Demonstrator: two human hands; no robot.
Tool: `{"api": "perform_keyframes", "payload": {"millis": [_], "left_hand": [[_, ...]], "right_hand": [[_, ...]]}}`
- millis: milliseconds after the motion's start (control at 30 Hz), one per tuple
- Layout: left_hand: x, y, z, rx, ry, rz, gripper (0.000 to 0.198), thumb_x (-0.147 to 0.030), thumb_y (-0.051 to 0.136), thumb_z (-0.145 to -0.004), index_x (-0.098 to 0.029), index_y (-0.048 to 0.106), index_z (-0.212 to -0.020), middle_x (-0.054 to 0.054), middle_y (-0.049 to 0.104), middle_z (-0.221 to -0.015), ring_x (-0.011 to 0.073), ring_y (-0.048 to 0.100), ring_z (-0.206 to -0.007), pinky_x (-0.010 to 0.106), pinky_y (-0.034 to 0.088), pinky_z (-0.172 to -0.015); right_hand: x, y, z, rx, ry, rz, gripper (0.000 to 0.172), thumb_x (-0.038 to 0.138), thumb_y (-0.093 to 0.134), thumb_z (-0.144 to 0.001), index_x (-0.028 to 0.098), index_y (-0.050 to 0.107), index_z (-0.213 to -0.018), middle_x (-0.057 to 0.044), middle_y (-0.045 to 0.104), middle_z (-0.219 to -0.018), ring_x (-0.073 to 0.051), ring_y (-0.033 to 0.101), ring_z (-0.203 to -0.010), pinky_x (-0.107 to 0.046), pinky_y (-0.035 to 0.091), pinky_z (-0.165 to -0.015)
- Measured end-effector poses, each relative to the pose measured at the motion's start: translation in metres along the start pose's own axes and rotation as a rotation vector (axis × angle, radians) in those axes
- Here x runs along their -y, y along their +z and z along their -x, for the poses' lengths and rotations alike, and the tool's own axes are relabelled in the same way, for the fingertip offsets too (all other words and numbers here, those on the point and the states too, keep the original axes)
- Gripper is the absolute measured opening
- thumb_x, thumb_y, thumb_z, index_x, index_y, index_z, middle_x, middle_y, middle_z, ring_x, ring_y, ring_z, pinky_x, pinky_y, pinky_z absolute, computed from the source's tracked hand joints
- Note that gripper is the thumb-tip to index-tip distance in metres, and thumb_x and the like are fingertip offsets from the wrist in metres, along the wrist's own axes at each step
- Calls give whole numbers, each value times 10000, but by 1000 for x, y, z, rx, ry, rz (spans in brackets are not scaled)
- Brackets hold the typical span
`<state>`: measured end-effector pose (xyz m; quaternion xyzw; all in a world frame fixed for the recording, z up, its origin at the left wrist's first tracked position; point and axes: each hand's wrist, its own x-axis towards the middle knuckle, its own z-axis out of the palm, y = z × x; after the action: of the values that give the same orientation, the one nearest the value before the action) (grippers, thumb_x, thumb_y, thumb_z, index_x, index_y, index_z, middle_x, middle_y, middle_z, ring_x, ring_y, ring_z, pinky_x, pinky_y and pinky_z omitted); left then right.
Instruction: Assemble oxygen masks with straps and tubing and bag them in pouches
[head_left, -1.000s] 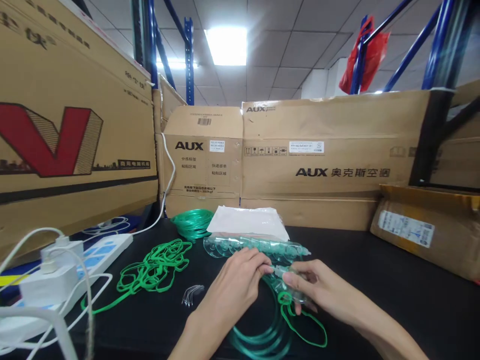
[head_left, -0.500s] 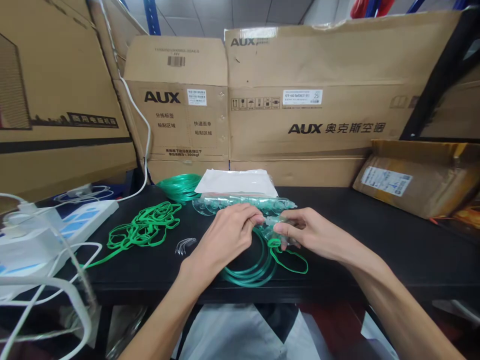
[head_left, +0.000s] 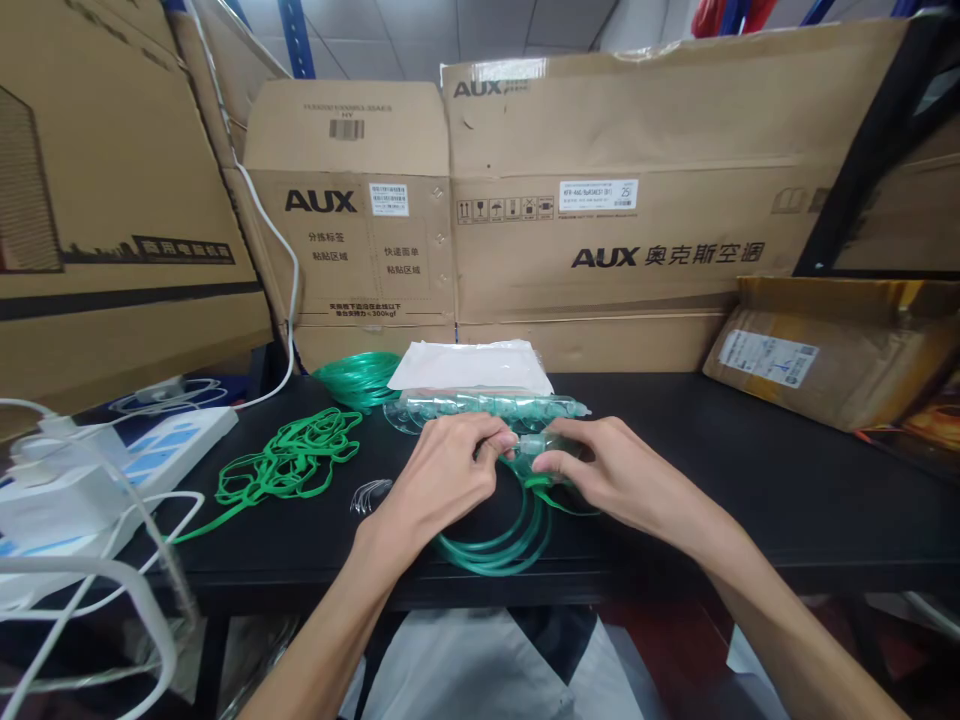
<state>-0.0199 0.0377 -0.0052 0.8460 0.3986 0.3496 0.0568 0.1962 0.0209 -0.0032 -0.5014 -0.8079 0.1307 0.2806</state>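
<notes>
My right hand (head_left: 604, 462) is closed round a clear, greenish plastic mask (head_left: 531, 447), seen only in part between the fingers. At its left end, the thumb and fingers of my left hand (head_left: 454, 460) are pinched together at the connector, where a green tube seems to meet the mask; the exact join is hidden. Coils of green tubing (head_left: 499, 558) hang below the hands near the table's front edge. From under the mask runs a green elastic strap (head_left: 559, 500). Just behind the hands lies a row of nested clear green masks (head_left: 487, 404).
A white stack of bags or sheets (head_left: 471, 368) and a coil of green tubing (head_left: 358, 378) sit at the back. To the left are tangled green elastic (head_left: 292, 458), thin metal strips (head_left: 370, 494) and a white power strip (head_left: 180, 440). Cardboard boxes (head_left: 637, 290) wall the table.
The mask has turned between my hands, its connector now lying more sideways. My right hand has shifted slightly left and covers more of the mask and strap.
</notes>
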Motion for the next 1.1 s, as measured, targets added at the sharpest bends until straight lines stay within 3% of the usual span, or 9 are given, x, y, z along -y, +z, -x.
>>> {"api": "perform_keyframes", "payload": {"millis": [133, 267, 433, 800, 1100], "left_hand": [[-2, -4, 1, 31, -52, 0, 290, -197, 502, -983, -206, 694, -766, -5, 747, -844, 182, 637, -748, 296, 422, -804], [-4, -8, 1, 38, -127, 58, 316, -298, 485, -1017, -214, 720, -822, -11, 726, -822, 184, 614, -754, 294, 405, -784], [2, -8, 1, 101, -217, 184, 439, -518, 440, -1029, -216, 719, -873, -26, 634, -714, 168, 547, -672, 272, 373, -663], [7, -16, 0, 181, -277, 326, 547, -633, 432, -995, -194, 743, -898, -15, 598, -738, 142, 482, -650, 246, 325, -595], [3, -10, 0, 65, -167, 218, 430, -505, 448, -1033, -203, 726, -903, -14, 685, -790, 175, 609, -768, 262, 404, -723]], "right_hand": [[-2, 6, 1, -85, -68, 81, 238, 421, 548, -992, 306, 743, -1064, -49, 757, -1034, -284, 677, -1034, -335, 479, -770], [-5, 6, -4, -95, -136, 51, 228, 401, 561, -1001, 297, 738, -1100, -36, 772, -1109, -263, 703, -1016, -368, 493, -876], [-12, 3, -8, -126, -172, 34, 341, 473, 606, -976, 270, 691, -1236, -51, 726, -1293, -316, 644, -1213, -399, 484, -978], [-6, -1, -6, -152, -255, 41, 221, 402, 609, -988, 266, 726, -1116, -56, 728, -1255, -275, 686, -1111, -378, 486, -994], [-4, 2, -2, -152, -167, 73, 254, 390, 555, -1010, 252, 664, -1193, -62, 742, -1157, -256, 680, -988, -343, 466, -861]]}}
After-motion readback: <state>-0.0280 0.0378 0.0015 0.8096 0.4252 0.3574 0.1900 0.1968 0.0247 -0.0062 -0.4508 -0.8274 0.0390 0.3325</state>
